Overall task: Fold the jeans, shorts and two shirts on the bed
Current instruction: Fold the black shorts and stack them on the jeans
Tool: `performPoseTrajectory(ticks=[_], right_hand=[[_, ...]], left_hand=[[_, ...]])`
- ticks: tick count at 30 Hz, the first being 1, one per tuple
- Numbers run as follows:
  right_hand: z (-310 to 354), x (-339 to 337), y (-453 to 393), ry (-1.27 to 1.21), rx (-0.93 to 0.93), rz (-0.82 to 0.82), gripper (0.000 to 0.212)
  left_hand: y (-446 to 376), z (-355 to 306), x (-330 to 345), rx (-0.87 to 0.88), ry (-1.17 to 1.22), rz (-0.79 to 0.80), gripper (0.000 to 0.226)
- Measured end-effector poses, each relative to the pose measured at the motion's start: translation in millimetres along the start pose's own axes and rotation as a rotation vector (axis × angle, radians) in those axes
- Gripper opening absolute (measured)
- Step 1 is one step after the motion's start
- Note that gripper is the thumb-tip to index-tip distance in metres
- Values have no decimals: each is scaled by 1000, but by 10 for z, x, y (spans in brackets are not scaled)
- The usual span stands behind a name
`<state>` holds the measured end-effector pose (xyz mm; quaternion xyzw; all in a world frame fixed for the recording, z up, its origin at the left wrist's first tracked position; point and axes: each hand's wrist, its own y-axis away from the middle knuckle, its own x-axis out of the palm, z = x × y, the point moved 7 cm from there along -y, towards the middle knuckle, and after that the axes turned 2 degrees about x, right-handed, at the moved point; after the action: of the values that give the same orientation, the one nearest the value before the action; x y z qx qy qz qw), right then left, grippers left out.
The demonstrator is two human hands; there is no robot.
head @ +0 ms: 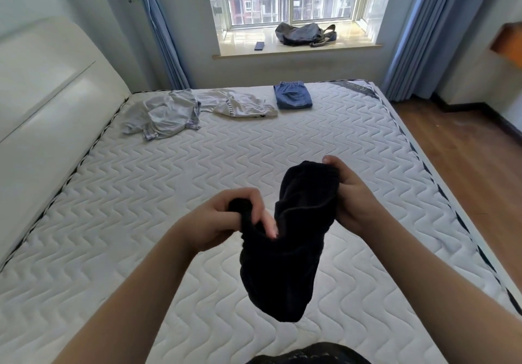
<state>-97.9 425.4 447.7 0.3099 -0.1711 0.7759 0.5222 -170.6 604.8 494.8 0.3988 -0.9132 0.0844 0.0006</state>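
Black shorts (288, 250) hang in the air above the middle of the white quilted bed (141, 208). My left hand (226, 219) grips one side of their elastic waistband and my right hand (353, 197) grips the other side. The leg part dangles down toward me. At the far edge of the bed the blue jeans (292, 95) lie folded in a neat rectangle. Left of them a white shirt with black lettering (240, 105) lies crumpled, and a pale grey shirt (166, 116) lies rumpled beside it, near the headboard.
A cream padded headboard (48, 81) runs along the left. Wooden floor (466, 151) shows on the right. On the windowsill (296, 48) lie a grey bag (303, 34) and a dark phone (259, 45). Blue curtains (418, 33) hang at both sides of the window.
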Motion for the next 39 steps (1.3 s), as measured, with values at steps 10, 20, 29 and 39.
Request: performPoseTrajectory(ticks=[10,20,29,39], right_hand=[[-16,96,16,300,66,96,44],[-165,125,-16,468,83,42,23],[-161,-1,41,818,67,-46,16],[73,38,242,861,-153,-60,15]], left_hand=[[-68,-41,-162,50,-552,-511,43],[-185,233,-86,-56,-471,-250,30],[-177,432,-58,-139,-441,-153,18],[-79,474,-265,-171,-325,-437,24]])
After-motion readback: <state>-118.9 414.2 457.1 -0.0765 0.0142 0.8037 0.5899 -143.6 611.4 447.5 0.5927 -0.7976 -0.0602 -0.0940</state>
